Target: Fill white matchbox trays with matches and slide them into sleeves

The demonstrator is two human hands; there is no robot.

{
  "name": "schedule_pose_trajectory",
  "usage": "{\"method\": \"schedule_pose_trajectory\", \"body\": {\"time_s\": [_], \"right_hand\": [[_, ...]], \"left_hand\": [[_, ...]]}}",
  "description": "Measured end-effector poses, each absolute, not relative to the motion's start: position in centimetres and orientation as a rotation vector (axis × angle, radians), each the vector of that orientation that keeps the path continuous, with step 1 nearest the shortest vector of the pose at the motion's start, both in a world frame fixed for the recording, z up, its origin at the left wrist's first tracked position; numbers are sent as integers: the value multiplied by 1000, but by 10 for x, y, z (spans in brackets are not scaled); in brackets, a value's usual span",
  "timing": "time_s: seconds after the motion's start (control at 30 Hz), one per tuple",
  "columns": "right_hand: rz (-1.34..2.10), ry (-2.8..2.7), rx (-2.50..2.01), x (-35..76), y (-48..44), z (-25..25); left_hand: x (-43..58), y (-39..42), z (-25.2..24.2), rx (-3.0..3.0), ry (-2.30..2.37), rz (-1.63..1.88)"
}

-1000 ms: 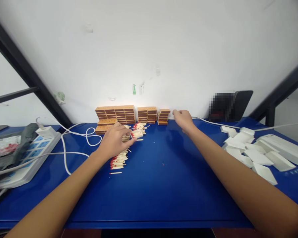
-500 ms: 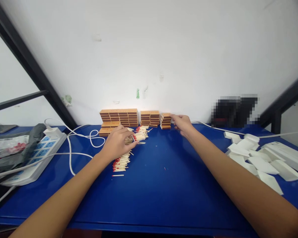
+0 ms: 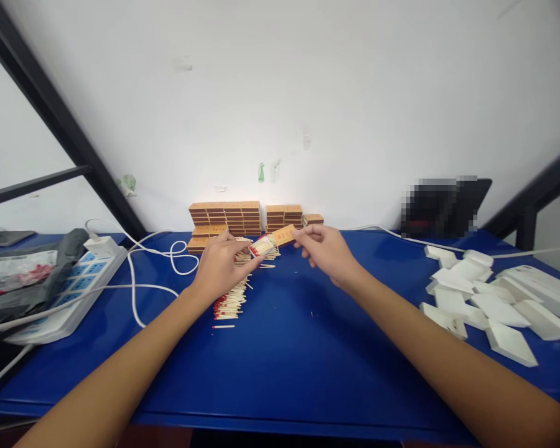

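Observation:
Between the thumb and fingers of my left hand (image 3: 224, 262) is a small white matchbox tray (image 3: 261, 245) filled with red-tipped matches. My right hand (image 3: 325, 250) pinches an orange matchbox sleeve (image 3: 284, 234) by its right end. The sleeve's left end meets the tray's right end; whether the tray has entered it I cannot tell. Under and beside my left hand lies a heap of loose matches (image 3: 231, 303), partly covered by the hand. One single match (image 3: 223, 326) lies apart in front of it.
Stacked matchboxes (image 3: 242, 218) stand against the wall, with smaller stacks (image 3: 284, 214) to their right. White empty trays (image 3: 499, 308) lie scattered at the right. At the left are a power strip (image 3: 81, 292), white cables (image 3: 131, 280) and a dark plastic bag (image 3: 37, 274).
My right hand has come left and nearer from the right-hand stack, bringing a matchbox sleeve to the tray. My left hand keeps the filled tray, now tilted differently.

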State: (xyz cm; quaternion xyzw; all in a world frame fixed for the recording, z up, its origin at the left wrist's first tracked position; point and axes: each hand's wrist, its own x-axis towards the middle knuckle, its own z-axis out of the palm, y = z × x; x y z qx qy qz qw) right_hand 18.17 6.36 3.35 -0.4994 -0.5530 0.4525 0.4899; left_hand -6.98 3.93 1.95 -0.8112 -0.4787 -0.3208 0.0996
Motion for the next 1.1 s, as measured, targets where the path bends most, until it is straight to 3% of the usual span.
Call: {"method": "schedule_pose_trajectory", "body": {"time_s": [1.1], "right_hand": [[1061, -1568, -1003, 185, 77, 3]], "left_hand": [[-75, 48, 17, -2521, -1206, -1189]]}}
